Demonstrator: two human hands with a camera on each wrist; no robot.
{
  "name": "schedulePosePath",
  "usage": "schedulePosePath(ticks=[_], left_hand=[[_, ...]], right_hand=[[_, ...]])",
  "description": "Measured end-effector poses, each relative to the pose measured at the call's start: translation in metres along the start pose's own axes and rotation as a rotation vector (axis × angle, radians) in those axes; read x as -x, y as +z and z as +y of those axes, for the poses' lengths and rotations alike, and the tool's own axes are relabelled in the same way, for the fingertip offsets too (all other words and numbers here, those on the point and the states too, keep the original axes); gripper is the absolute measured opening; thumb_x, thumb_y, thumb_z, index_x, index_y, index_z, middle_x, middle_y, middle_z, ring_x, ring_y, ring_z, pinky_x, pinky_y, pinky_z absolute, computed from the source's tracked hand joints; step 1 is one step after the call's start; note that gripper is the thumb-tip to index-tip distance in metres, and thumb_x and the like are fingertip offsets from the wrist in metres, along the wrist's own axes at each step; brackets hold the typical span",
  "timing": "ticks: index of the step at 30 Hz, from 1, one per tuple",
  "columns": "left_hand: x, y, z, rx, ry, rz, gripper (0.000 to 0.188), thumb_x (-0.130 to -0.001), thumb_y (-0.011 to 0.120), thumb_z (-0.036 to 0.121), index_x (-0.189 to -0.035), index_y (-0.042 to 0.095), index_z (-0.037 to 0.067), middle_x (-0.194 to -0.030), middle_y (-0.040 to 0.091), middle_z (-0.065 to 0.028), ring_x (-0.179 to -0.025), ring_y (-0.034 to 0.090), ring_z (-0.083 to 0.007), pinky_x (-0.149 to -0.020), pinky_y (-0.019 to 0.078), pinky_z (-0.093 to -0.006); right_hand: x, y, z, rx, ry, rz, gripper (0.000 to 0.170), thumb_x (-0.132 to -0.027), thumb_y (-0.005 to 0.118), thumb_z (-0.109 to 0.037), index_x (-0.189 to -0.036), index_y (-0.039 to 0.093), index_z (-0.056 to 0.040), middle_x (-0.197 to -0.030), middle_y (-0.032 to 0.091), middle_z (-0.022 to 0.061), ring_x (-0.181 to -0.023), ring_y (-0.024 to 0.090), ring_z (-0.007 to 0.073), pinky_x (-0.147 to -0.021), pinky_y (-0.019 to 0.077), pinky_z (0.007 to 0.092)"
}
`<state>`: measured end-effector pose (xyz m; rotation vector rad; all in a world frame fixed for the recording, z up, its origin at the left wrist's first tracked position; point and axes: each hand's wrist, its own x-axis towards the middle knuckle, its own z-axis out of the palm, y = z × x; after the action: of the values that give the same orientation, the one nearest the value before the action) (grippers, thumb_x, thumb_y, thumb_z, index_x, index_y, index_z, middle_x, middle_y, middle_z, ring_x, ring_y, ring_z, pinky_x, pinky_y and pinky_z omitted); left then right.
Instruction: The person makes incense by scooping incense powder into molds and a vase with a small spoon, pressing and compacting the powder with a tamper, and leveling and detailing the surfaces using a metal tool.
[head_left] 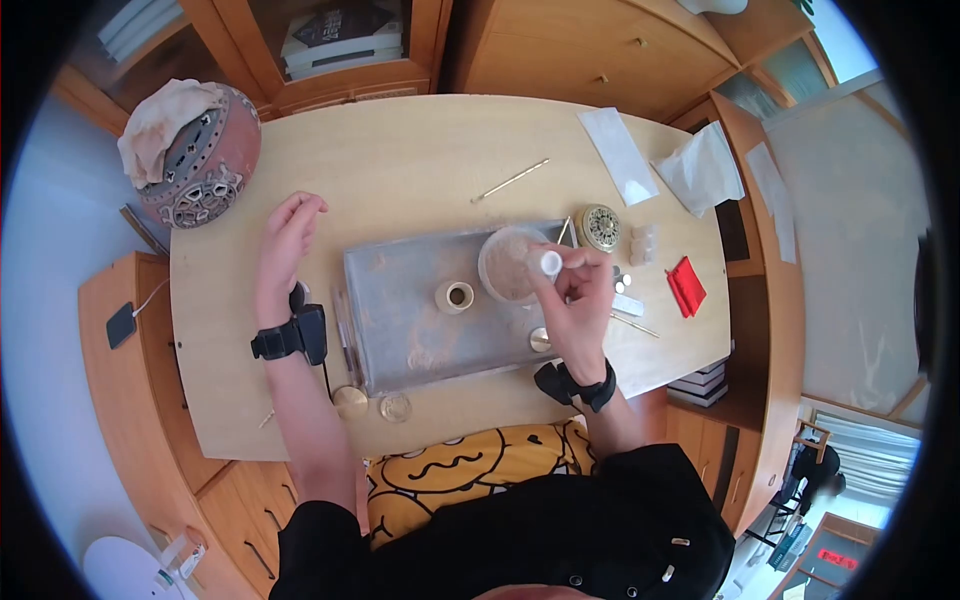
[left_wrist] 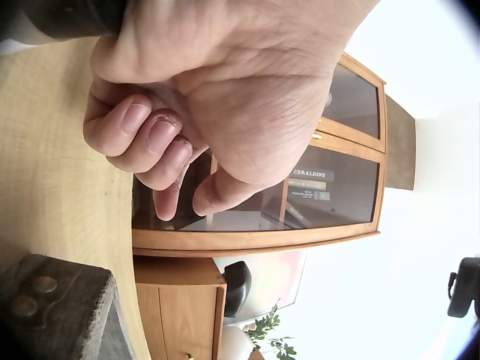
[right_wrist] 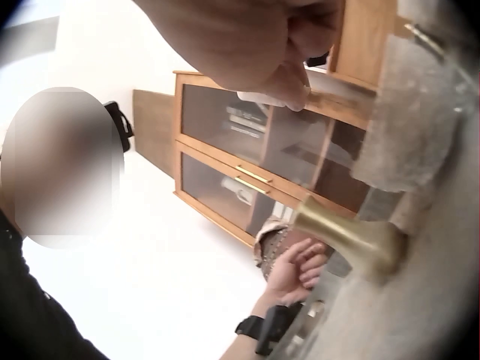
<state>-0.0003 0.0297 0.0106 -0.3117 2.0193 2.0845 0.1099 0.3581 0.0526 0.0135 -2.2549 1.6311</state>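
Note:
My right hand (head_left: pixel 580 308) pinches a small white cylindrical thing (head_left: pixel 550 263) between thumb and fingers, above the right edge of a clear tub (head_left: pixel 506 272) of pale brown powder. The tub stands on a grey tray (head_left: pixel 395 330), and a small brass cup (head_left: pixel 455 297) is to its left. In the right wrist view, the flared brass piece (right_wrist: pixel 352 240) stands near the cloudy tub (right_wrist: pixel 412 112). Left of the tray, my left hand (head_left: pixel 285 255) holds nothing; its fingers hang loosely curled in the left wrist view (left_wrist: pixel 225 97).
A pierced round brass lid (head_left: pixel 599 228), a red pouch (head_left: pixel 686 287) and a white packet (head_left: pixel 702 172) lie to the right. A thin brass stick (head_left: pixel 510 181) lies behind the tray. At the back left stands a round reddish pot (head_left: pixel 225 150); brass discs (head_left: pixel 395 407) lie in front.

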Motion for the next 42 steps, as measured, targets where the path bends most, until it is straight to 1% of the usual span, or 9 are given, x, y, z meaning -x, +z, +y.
schedulePosePath(ticks=[5,10,14,18,20,26,28,32,42], left_hand=[[0.002,0.001,-0.002,-0.012,0.002,-0.005,0.018,-0.096,0.058,0.026,-0.088,0.061,0.010,-0.062,0.030,0.0129,-0.051,0.024,0.0016,-0.045,0.0164,-0.0196],[0.002,0.002,-0.004,0.005,0.019,-0.027,0.018,-0.097,0.057,0.025,-0.088,0.061,0.009,-0.062,0.030,0.0126,-0.051,0.024,0.0018,-0.045,0.0164,-0.0196],[0.000,0.002,0.000,0.006,0.017,-0.002,0.018,-0.096,0.058,0.024,-0.088,0.061,0.009,-0.062,0.030,0.0126,-0.051,0.024,0.0019,-0.045,0.0164,-0.0197],[0.001,0.002,-0.003,0.005,-0.007,-0.002,0.018,-0.097,0.058,0.024,-0.088,0.061,0.009,-0.061,0.030,0.0126,-0.050,0.024,0.0019,-0.045,0.0163,-0.0196],[0.002,0.002,-0.002,-0.003,0.008,-0.004,0.018,-0.097,0.058,0.024,-0.088,0.061,0.009,-0.061,0.030,0.0126,-0.050,0.024,0.0018,-0.045,0.0162,-0.0196],[0.002,0.005,-0.001,0.006,0.018,-0.013,0.018,-0.097,0.057,0.024,-0.088,0.061,0.008,-0.061,0.030,0.0127,-0.050,0.024,0.0018,-0.045,0.0165,-0.0196],[0.001,0.002,-0.002,0.002,0.017,-0.004,0.019,-0.097,0.057,0.024,-0.088,0.060,0.008,-0.061,0.029,0.0128,-0.050,0.024,0.0017,-0.045,0.0165,-0.0195],[0.007,0.004,-0.001,0.007,-0.035,-0.005,0.019,-0.097,0.057,0.024,-0.088,0.060,0.008,-0.061,0.029,0.0129,-0.050,0.024,0.0018,-0.045,0.0165,-0.0195],[0.001,0.003,-0.003,-0.013,0.010,-0.015,0.018,-0.096,0.058,0.026,-0.089,0.060,0.010,-0.061,0.030,0.0125,-0.050,0.024,0.0013,-0.045,0.0165,-0.0201]], right_hand=[[-0.006,-0.003,0.007,0.178,0.194,-0.047,0.034,-0.082,0.068,0.006,-0.098,0.040,-0.0044,-0.100,0.072,0.0116,-0.050,0.037,0.0021,-0.045,0.0322,0.0187],[0.000,-0.003,-0.003,-0.074,-0.015,0.105,0.032,-0.082,0.069,0.003,-0.100,0.043,-0.0033,-0.092,0.071,0.0106,-0.050,0.038,0.0031,-0.045,0.0323,0.0214],[-0.006,-0.008,-0.002,0.261,0.168,-0.079,0.035,-0.083,0.069,0.006,-0.098,0.040,-0.0060,-0.099,0.072,0.0117,-0.050,0.039,0.0009,-0.045,0.0316,0.0181],[-0.002,-0.005,-0.002,-0.113,-0.102,0.175,0.030,-0.083,0.071,0.000,-0.098,0.045,-0.0044,-0.087,0.070,0.0097,-0.049,0.038,0.0025,-0.044,0.0303,0.0215],[-0.001,-0.010,0.009,0.252,0.158,-0.049,0.034,-0.084,0.071,0.003,-0.096,0.040,-0.0064,-0.097,0.072,0.0119,-0.051,0.038,0.0006,-0.045,0.0314,0.0176],[0.003,-0.006,0.005,-0.046,-0.204,0.172,0.034,-0.083,0.073,-0.001,-0.096,0.042,-0.0053,-0.093,0.072,0.0121,-0.047,0.037,0.0035,-0.045,0.0318,0.0209],[0.003,-0.008,0.009,0.358,0.112,-0.042,0.036,-0.082,0.070,0.004,-0.097,0.039,-0.0060,-0.104,0.072,0.0142,-0.047,0.036,0.0022,-0.047,0.0336,0.0172],[0.009,-0.005,-0.007,0.069,-0.131,0.077,0.035,-0.081,0.071,0.003,-0.098,0.041,-0.0055,-0.102,0.073,0.0116,-0.047,0.038,0.0034,-0.044,0.0327,0.0202],[0.002,-0.009,0.002,0.244,0.146,-0.040,0.032,-0.082,0.072,0.000,-0.097,0.044,-0.0043,-0.076,0.065,0.0036,-0.050,0.038,0.0029,-0.045,0.0314,0.0209]])
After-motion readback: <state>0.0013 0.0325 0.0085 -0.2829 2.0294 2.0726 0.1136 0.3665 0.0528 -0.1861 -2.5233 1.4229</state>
